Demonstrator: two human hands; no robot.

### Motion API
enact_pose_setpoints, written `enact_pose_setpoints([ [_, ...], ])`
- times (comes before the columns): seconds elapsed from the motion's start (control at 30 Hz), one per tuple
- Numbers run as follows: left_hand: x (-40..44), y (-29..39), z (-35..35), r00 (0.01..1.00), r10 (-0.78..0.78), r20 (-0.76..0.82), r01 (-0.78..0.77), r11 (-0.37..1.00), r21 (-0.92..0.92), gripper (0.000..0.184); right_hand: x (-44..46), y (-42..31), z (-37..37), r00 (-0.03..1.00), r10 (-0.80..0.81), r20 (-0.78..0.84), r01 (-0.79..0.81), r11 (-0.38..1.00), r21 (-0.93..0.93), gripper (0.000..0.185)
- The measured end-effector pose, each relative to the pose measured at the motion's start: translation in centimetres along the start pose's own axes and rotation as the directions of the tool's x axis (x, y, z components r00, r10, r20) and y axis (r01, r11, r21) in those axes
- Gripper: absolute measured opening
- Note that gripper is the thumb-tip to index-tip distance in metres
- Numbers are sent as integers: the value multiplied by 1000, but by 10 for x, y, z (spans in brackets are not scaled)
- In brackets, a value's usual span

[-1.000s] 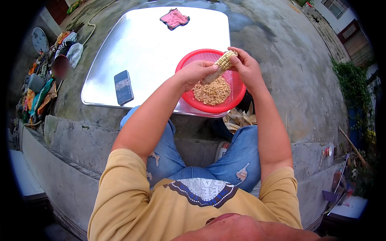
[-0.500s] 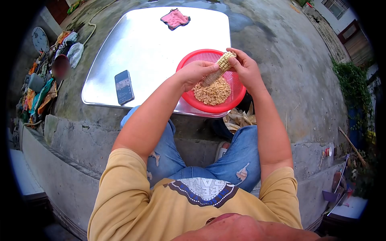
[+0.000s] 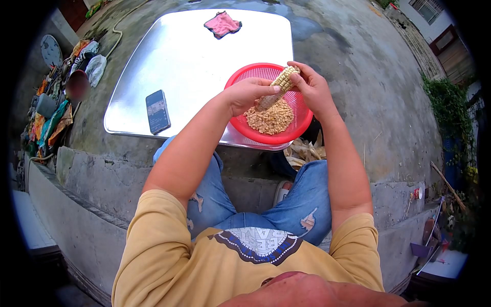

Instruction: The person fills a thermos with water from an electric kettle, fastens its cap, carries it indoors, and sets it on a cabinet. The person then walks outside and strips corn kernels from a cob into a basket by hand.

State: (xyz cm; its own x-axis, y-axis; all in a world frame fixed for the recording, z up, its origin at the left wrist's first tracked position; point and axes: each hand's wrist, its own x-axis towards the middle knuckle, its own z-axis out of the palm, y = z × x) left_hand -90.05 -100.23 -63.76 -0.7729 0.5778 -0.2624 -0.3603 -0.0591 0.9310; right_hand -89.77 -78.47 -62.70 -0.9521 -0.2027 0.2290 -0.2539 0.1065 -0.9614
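Note:
An ear of corn (image 3: 284,78) is held at a slant above a red plastic basket (image 3: 236,78). Its lower part is bare cob, while pale kernels cover the upper end. My left hand (image 3: 251,94) grips the lower part, its thumb against the edge of the kernels. The top end is in the fingers of my right hand (image 3: 312,86). Loose corn kernels (image 3: 271,117) lie heaped in the basket beneath both hands.
The basket stands at the near right corner of a shiny metal table (image 3: 174,61). A phone (image 3: 158,112) lies at its near left, a pink cloth (image 3: 223,24) at its far edge. Corn husks (image 3: 305,152) sit below the table, by my knee.
The ear of corn and my left thumb have shifted very slightly. Both hands keep their hold on it, and everything else stays in place.

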Motion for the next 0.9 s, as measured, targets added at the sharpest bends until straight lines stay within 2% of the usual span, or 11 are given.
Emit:
enact_pose_setpoints([
  [0.23,10,-11,-4,996,-27,-83,26,999,-19,40,1,6,-1,1000,5,9,-5,1000,-29,34],
  [0.43,10,-10,-4,1000,4,-19,-4,1000,24,42,1,6,-1,1000,0,2,1,998,-63,34],
  [0.53,8,-8,2,997,26,-67,-21,997,75,34,0,5,0,1000,5,-9,-6,999,-49,34],
  [0.63,7,-7,3,997,48,-53,-43,996,83,33,0,5,0,1000,6,-10,-6,999,-44,34],
  [0.73,15,-16,-7,996,86,12,-86,991,98,33,0,5,-1,1000,4,-8,-4,999,-41,35],
  [0.83,6,-5,-2,999,3,-45,-1,999,41,35,0,4,0,1000,6,-8,-6,1000,-26,35],
  [0.9,2,-1,1,1000,-10,-29,10,1000,-5,39,0,5,-1,1000,3,-4,-3,1000,-14,34],
])
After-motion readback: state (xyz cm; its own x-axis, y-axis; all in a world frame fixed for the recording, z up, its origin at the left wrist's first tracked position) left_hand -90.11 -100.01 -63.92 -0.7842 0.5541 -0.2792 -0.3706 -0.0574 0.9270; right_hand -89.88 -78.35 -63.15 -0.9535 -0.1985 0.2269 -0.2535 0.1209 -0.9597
